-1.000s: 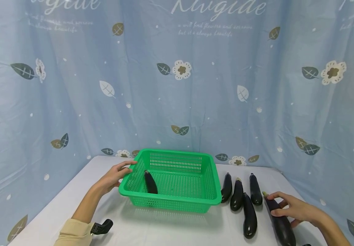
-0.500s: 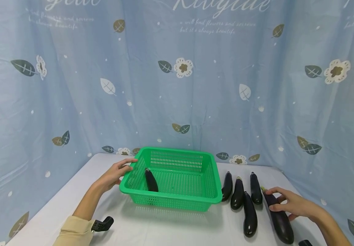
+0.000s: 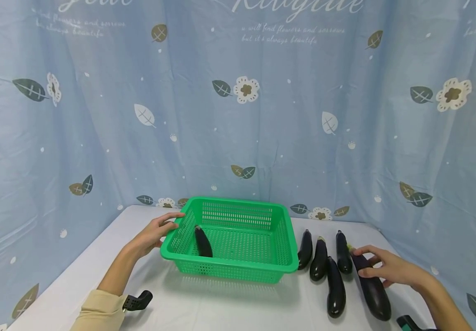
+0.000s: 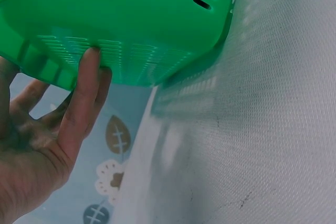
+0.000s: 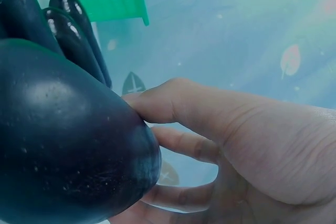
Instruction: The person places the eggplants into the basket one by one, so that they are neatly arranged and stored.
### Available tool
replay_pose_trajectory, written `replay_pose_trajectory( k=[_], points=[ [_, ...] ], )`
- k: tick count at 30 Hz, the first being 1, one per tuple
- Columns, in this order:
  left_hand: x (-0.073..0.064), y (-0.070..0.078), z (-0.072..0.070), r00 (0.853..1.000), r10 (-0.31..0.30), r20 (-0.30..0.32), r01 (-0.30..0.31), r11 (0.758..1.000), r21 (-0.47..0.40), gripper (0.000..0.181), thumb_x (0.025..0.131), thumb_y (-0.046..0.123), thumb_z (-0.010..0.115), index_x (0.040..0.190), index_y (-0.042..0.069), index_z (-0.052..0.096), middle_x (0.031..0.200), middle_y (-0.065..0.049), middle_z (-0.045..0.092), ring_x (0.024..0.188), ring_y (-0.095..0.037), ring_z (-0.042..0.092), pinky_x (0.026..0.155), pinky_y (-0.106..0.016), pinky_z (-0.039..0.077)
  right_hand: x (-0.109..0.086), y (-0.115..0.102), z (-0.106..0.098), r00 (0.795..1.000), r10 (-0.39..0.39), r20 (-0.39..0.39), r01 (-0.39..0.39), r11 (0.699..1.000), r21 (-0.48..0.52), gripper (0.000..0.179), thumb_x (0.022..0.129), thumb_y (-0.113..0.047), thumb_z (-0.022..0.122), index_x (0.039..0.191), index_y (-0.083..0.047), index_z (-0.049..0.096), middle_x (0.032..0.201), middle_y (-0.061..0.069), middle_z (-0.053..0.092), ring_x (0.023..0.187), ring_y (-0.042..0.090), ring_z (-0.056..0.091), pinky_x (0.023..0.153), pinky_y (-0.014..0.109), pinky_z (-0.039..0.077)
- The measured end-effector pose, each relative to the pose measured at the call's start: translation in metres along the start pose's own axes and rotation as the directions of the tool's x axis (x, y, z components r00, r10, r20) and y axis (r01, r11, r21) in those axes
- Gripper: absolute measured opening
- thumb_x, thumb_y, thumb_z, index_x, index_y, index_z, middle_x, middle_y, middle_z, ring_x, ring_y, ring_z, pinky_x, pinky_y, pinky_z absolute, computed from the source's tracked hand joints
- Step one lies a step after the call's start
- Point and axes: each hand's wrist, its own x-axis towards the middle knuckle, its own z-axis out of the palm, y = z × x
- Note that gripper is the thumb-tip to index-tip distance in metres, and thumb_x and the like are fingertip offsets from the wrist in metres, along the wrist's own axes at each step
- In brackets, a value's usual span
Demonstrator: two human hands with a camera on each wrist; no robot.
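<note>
At the left end of the green basket (image 3: 231, 271), my left hand (image 3: 150, 236) grips the rim, fingers over the top edge. From below, in the left wrist view, fingers of the left hand (image 4: 52, 135) touch the basket's outer wall (image 4: 115, 14). One small eggplant (image 3: 203, 242) lies inside the basket near its left wall. On the right side, my right hand (image 3: 395, 266) holds a large dark eggplant (image 3: 374, 294) near its stem end, thumb on one side and fingers on the other. This eggplant (image 5: 68, 140) fills much of the right wrist view; whether it touches the table is unclear.
Several smaller eggplants (image 3: 336, 289) lie between the basket and the right hand, the leftmost close beside the basket. A white cloth covers the table (image 3: 221, 312). Behind it hangs a blue printed curtain (image 3: 279, 138).
The right hand and the large eggplant have moved left and away from me, bringing the stem closer to the back right small eggplant. The left hand stays on the basket rim.
</note>
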Motion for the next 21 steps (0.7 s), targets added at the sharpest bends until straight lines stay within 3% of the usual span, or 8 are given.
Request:
replay_pose_trajectory(
  k=[21],
  points=[
    [0.000, 0.000, 0.000, 1.000, -0.004, -0.001, 0.004, 1.000, -0.006, 0.052, 0.101, 0.036, 0.054, 0.149, 0.023, 0.040, 0.152, -0.021, 0.039, 0.129, -0.035, 0.054, 0.069, -0.047, 0.059, 0.005, -0.024, 0.002, 1.000, -0.008, -0.024, 0.008, 1.000, 0.001, 0.064, 0.091, -0.031, 0.069, 0.140, -0.003, 0.040, 0.124, 0.030, 0.053, 0.100, 0.030, 0.063, 0.065, 0.046, 0.058]
  ],
)
